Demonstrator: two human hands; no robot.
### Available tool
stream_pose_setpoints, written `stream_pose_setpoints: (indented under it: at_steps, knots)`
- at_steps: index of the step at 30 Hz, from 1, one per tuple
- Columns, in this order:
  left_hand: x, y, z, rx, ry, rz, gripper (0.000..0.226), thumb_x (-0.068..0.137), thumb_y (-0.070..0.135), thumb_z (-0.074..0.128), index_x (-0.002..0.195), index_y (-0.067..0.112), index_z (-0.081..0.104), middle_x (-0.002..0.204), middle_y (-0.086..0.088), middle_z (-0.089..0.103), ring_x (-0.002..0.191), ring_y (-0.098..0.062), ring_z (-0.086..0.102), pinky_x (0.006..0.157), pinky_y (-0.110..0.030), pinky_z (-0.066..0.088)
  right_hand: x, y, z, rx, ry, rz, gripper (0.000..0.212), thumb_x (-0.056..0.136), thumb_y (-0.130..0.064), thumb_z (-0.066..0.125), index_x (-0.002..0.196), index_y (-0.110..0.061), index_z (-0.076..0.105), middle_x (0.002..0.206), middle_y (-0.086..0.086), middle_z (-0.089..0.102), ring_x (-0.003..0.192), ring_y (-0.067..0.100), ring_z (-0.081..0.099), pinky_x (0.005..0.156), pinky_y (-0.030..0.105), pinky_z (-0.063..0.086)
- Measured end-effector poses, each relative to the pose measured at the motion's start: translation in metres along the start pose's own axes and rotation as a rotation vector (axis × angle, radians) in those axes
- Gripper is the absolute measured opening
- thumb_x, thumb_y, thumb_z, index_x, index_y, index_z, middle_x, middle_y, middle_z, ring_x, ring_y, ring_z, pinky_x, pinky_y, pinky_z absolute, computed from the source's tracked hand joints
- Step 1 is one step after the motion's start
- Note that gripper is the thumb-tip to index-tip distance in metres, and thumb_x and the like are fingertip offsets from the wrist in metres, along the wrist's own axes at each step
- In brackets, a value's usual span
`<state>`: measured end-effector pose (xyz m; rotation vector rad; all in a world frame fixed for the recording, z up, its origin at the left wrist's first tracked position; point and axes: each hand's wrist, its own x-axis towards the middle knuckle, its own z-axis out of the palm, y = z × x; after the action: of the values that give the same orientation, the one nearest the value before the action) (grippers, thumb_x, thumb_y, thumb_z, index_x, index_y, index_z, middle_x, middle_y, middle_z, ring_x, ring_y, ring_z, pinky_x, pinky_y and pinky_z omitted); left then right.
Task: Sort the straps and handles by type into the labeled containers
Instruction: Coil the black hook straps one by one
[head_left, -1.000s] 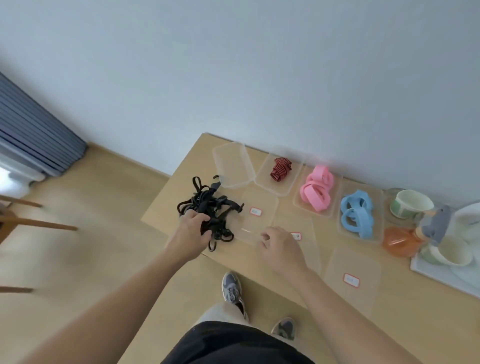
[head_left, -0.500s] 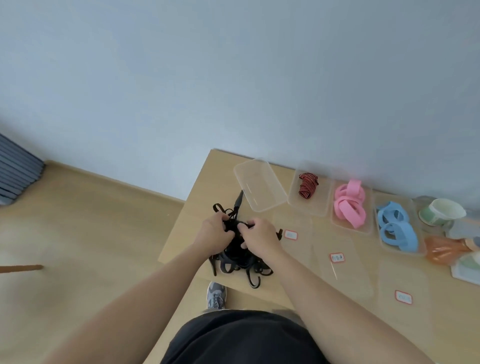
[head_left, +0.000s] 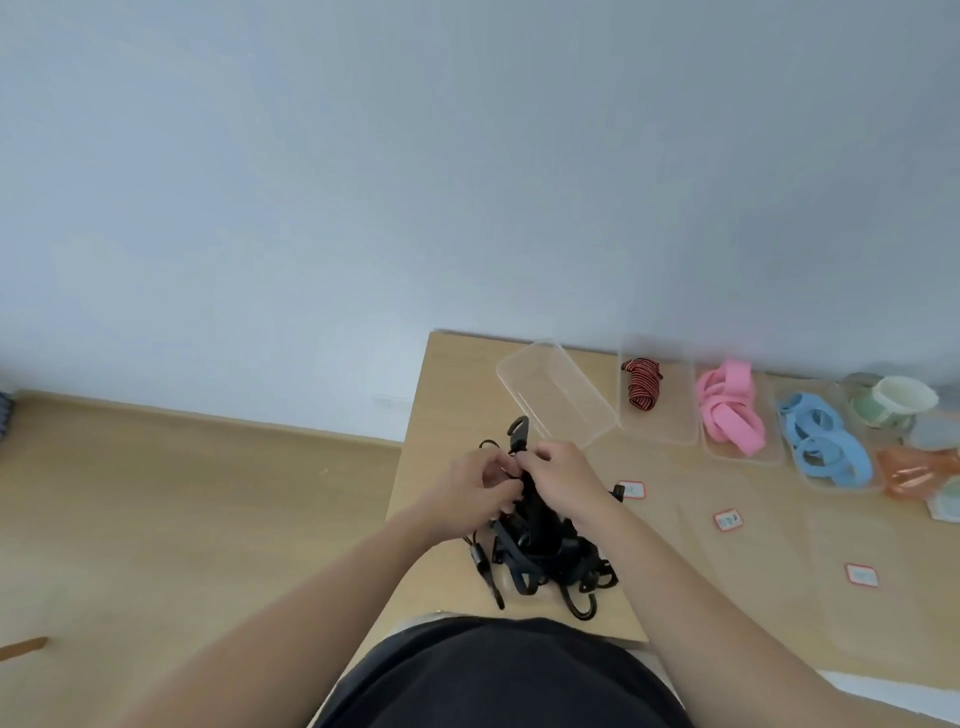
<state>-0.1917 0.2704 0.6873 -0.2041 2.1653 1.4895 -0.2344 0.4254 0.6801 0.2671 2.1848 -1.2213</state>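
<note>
The left hand (head_left: 465, 493) and right hand (head_left: 563, 480) meet over a tangle of black straps (head_left: 543, 558) at the table's (head_left: 447, 395) near edge. Each pinches the bundle's top with curled fingers. At 1 o'clock from them lies 1 empty clear container (head_left: 558, 395). Pink straps (head_left: 727, 410) and blue straps (head_left: 821, 441) sit at 2 o'clock.

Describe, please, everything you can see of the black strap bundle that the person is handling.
The black strap bundle is a tangle of narrow, dark, webbing-like bands, with loose loops trailing toward the near edge of the wooden table. A black clip sticks up at its top. It looks soft and limp, and its lower part seems to rest on the table. The left hand and right hand both pinch its upper part.
</note>
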Motion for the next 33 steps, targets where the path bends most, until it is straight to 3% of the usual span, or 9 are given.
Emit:
stream_pose_setpoints:
  at_steps: [3, 5, 7, 11, 14, 17, 21, 28, 33]
  knots:
    - [0.006, 0.014, -0.02, -0.097, 0.146, 0.074, 0.009, 0.094, 0.012, 0.064, 0.102, 0.012, 0.061, 0.092, -0.015, 0.07, 0.081, -0.034, 0.071, 0.073, -0.05, 0.061, -0.01, -0.007, -0.014, 0.064, -0.066, -0.06, 0.029, 0.103, -0.025, 0.053, 0.084, -0.006, 0.064, 0.073, 0.001, 0.064, 0.07, 0.02, 0.061, 0.068, 0.034, 0.047]
    - [0.013, 0.024, -0.032, -0.119, 0.189, 0.093, 0.017, 0.095, 0.014, 0.065, 0.111, 0.019, 0.062, 0.103, -0.008, 0.066, 0.086, -0.03, 0.071, 0.074, -0.048, 0.062, -0.02, -0.011, -0.023, 0.211, -0.151, -0.058, 0.025, 0.106, -0.022, 0.048, 0.093, -0.011, 0.066, 0.09, 0.004, 0.078, 0.088, 0.024, 0.074, 0.081, 0.038, 0.056]
    - [0.02, 0.034, -0.039, -0.121, 0.134, 0.092, 0.032, 0.095, 0.021, 0.069, 0.124, 0.027, 0.06, 0.119, 0.002, 0.062, 0.096, -0.023, 0.069, 0.078, -0.04, 0.063, -0.031, -0.016, -0.031, 0.329, -0.2, -0.07, 0.022, 0.108, -0.018, 0.044, 0.102, -0.006, 0.062, 0.097, 0.013, 0.078, 0.094, 0.03, 0.075, 0.081, 0.037, 0.057]
    - [0.028, 0.057, -0.046, -0.266, -0.05, 0.066, 0.051, 0.092, 0.022, 0.075, 0.138, 0.021, 0.053, 0.11, 0.001, 0.068, 0.102, -0.023, 0.069, 0.08, -0.034, 0.061, -0.049, -0.027, -0.042, 0.385, -0.215, -0.152, 0.025, 0.109, -0.017, 0.04, 0.103, -0.006, 0.061, 0.077, 0.015, 0.069, 0.074, 0.027, 0.066, 0.076, 0.034, 0.053]
    - [0.026, 0.082, -0.051, -0.452, -0.068, 0.06, 0.038, 0.092, 0.008, 0.074, 0.126, 0.003, 0.06, 0.094, -0.014, 0.066, 0.079, -0.024, 0.068, 0.073, -0.033, 0.06, -0.056, -0.033, -0.049, 0.503, -0.203, -0.197, 0.035, 0.11, -0.027, 0.037, 0.103, -0.004, 0.062, 0.066, 0.011, 0.052, 0.061, 0.021, 0.049, 0.08, 0.042, 0.048]
    - [0.018, 0.107, -0.06, -0.464, -0.047, 0.123, 0.022, 0.091, 0.004, 0.073, 0.11, -0.006, 0.066, 0.09, -0.017, 0.066, 0.073, -0.023, 0.068, 0.069, -0.03, 0.06, -0.063, -0.043, -0.059, 0.569, -0.243, -0.255, 0.044, 0.104, -0.046, 0.046, 0.106, -0.005, 0.062, 0.066, 0.005, 0.046, 0.058, 0.017, 0.044, 0.074, 0.037, 0.052]
    - [-0.001, 0.136, -0.073, -0.486, -0.007, 0.235, 0.009, 0.092, 0.004, 0.071, 0.099, -0.002, 0.068, 0.085, -0.015, 0.067, 0.073, -0.022, 0.07, 0.07, -0.032, 0.06, -0.071, -0.049, -0.071, 0.432, -0.23, -0.367, 0.03, 0.093, -0.038, 0.061, 0.099, -0.01, 0.07, 0.069, 0.009, 0.057, 0.065, 0.02, 0.055, 0.077, 0.032, 0.049]
    - [-0.031, 0.165, -0.113, -0.625, 0.1, 0.374, 0.004, 0.094, 0.002, 0.065, 0.09, 0.002, 0.065, 0.082, -0.013, 0.066, 0.069, -0.021, 0.067, 0.068, -0.032, 0.061, -0.076, -0.04, -0.075, 0.301, -0.272, -0.28, 0.035, 0.093, -0.034, 0.061, 0.103, -0.001, 0.069, 0.089, 0.013, 0.074, 0.083, 0.025, 0.068, 0.081, 0.043, 0.052]
    - [-0.044, 0.15, -0.135, -0.382, -0.145, 0.279, 0.014, 0.084, -0.004, 0.07, 0.095, 0.0, 0.063, 0.098, -0.018, 0.07, 0.074, -0.027, 0.071, 0.07, -0.033, 0.06, -0.079, -0.045, -0.073, 0.164, -0.23, -0.28, 0.044, 0.106, -0.037, 0.042, 0.105, -0.007, 0.074, 0.103, 0.004, 0.078, 0.105, 0.019, 0.072, 0.093, 0.033, 0.055]
